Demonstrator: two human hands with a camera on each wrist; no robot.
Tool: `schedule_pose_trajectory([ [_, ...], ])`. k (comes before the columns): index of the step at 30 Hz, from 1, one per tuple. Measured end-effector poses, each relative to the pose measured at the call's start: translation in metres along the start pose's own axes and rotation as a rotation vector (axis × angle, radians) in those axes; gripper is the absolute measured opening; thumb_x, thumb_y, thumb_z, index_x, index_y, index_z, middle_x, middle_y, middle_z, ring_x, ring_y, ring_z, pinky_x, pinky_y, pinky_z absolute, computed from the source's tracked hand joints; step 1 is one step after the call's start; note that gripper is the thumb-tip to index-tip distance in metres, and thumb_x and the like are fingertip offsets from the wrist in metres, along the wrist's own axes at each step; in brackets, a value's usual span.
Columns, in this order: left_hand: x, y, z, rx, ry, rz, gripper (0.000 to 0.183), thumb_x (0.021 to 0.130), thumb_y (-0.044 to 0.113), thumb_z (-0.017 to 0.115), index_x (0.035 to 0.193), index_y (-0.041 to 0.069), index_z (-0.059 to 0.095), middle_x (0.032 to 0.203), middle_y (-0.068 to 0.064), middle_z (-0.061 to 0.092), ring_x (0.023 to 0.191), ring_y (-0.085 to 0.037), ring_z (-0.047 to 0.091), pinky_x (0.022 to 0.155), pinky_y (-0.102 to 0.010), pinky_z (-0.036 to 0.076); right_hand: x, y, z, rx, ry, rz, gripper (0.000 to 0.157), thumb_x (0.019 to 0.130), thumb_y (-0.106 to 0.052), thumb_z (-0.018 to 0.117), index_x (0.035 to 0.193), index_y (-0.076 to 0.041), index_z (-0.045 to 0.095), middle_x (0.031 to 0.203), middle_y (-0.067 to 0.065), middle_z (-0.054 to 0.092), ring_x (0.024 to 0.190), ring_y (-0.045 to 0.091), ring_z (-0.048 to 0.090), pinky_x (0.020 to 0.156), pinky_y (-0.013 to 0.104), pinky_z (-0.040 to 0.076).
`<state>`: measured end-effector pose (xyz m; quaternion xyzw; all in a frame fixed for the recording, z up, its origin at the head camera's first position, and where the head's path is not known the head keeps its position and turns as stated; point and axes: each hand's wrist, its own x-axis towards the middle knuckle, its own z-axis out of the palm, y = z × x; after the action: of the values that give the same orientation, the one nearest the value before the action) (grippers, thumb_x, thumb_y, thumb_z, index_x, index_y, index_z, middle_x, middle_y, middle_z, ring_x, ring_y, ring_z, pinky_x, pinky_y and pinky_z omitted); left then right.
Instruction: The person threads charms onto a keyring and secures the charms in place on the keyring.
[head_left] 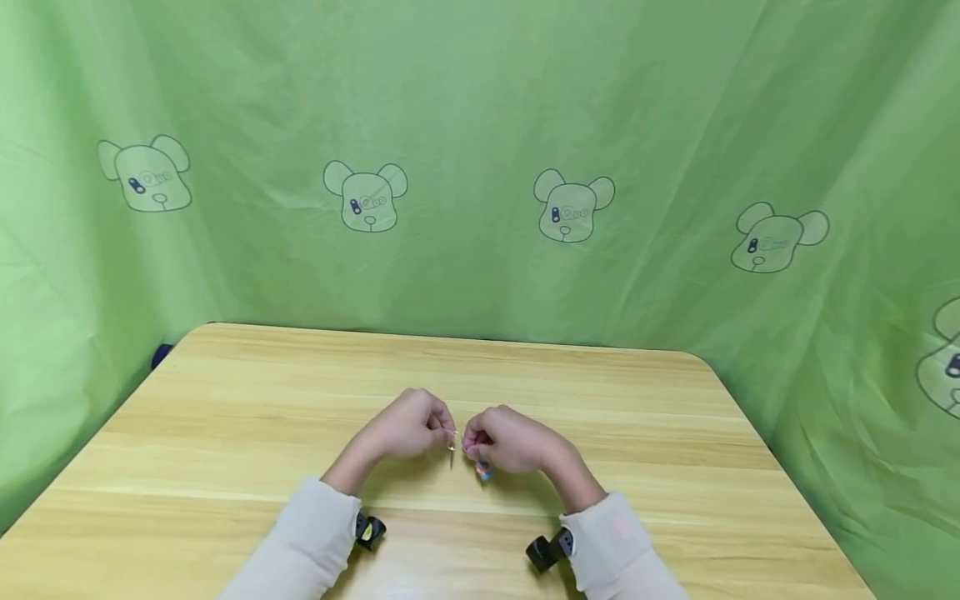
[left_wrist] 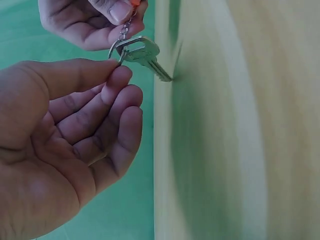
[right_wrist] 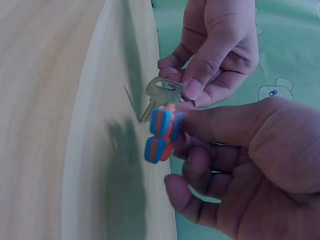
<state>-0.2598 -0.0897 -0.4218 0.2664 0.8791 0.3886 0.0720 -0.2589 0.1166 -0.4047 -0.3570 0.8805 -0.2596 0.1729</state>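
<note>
Over the middle of the table, my left hand (head_left: pixel 411 423) pinches a metal key ring (left_wrist: pixel 114 49) between thumb and forefinger. From the ring hangs a silver key (left_wrist: pixel 145 52), its blade pointing down toward the tabletop. My right hand (head_left: pixel 513 440) faces it from the right, thumb and fingertips closed near the short chain (left_wrist: pixel 124 31). A small blue and orange charm (right_wrist: pixel 162 132) dangles below the right thumb and forefinger. The chain joins it to the ring. Exactly which part the right fingertips pinch is partly hidden.
Both hands are just above a light wooden table (head_left: pixel 247 400) with rounded back corners. A green curtain (head_left: pixel 465 275) printed with bear heads hangs behind it and along both sides. Each wrist wears a black camera, the left camera (head_left: pixel 369 531) and the right camera (head_left: pixel 546 552).
</note>
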Motion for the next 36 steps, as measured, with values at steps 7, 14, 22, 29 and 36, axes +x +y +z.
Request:
schedule_pose_trajectory([
  [7,0.002,0.002,0.007,0.075,-0.030,0.018,0.005,0.085,0.006,0.069,0.081,0.010,0.070,0.067,0.003,0.064,0.056,-0.008,0.055,0.055,-0.023,0.049,-0.001,0.003,0.001,0.012,-0.044,0.038,0.013,0.092,-0.007,0.060,0.080,-0.008,0.065,0.067,-0.001,0.063,0.060,0.013,0.060,0.057,0.021,0.048],
  [14,0.003,0.004,0.016,0.136,-0.056,0.016,0.009,0.086,0.008,0.068,0.079,0.013,0.069,0.066,0.007,0.060,0.056,-0.006,0.053,0.055,-0.021,0.047,-0.003,0.009,0.003,0.029,-0.086,0.070,0.013,0.090,-0.003,0.061,0.079,-0.009,0.064,0.067,0.000,0.063,0.058,0.013,0.061,0.056,0.022,0.049],
  [22,0.002,0.010,0.022,0.214,-0.070,0.009,0.013,0.086,0.007,0.067,0.074,0.012,0.068,0.064,0.008,0.058,0.053,-0.005,0.050,0.053,-0.019,0.046,-0.004,0.014,0.004,0.020,-0.098,0.070,0.017,0.088,0.003,0.058,0.078,-0.009,0.064,0.068,0.001,0.063,0.059,0.014,0.061,0.053,0.022,0.049],
  [29,0.002,0.011,0.023,0.242,-0.058,0.002,0.016,0.086,0.009,0.068,0.071,0.013,0.067,0.060,0.008,0.057,0.050,-0.005,0.048,0.050,-0.019,0.042,-0.004,0.015,0.004,0.015,-0.094,0.072,0.016,0.089,0.002,0.059,0.078,-0.010,0.065,0.068,-0.001,0.063,0.059,0.015,0.061,0.053,0.022,0.049],
  [36,0.001,0.011,0.022,0.280,-0.034,-0.024,0.018,0.086,0.010,0.069,0.069,0.015,0.067,0.061,0.011,0.055,0.053,-0.006,0.049,0.052,-0.020,0.044,-0.004,0.014,0.003,0.026,-0.092,0.075,0.018,0.089,0.002,0.059,0.078,-0.010,0.065,0.068,-0.001,0.064,0.060,0.015,0.061,0.053,0.022,0.049],
])
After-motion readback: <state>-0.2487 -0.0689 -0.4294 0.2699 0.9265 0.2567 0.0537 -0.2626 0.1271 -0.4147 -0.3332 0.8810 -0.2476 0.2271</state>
